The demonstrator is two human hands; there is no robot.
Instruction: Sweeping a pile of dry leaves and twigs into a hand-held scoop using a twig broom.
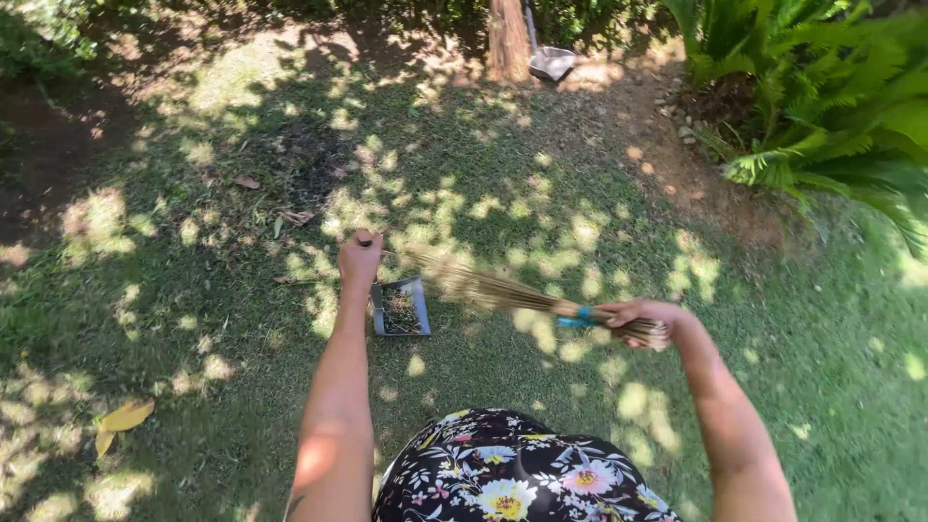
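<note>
Right grip clasps the twig broom, bristles over the dustpan, whose handle the left grip holds.

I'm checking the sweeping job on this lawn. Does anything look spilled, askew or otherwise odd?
Nothing stands out. The grey metal dustpan sits flat on the grass with debris inside, its handle in the left hand. The right hand grips the straw hand broom. A yellow fallen leaf lies unswept, lower left.
</note>
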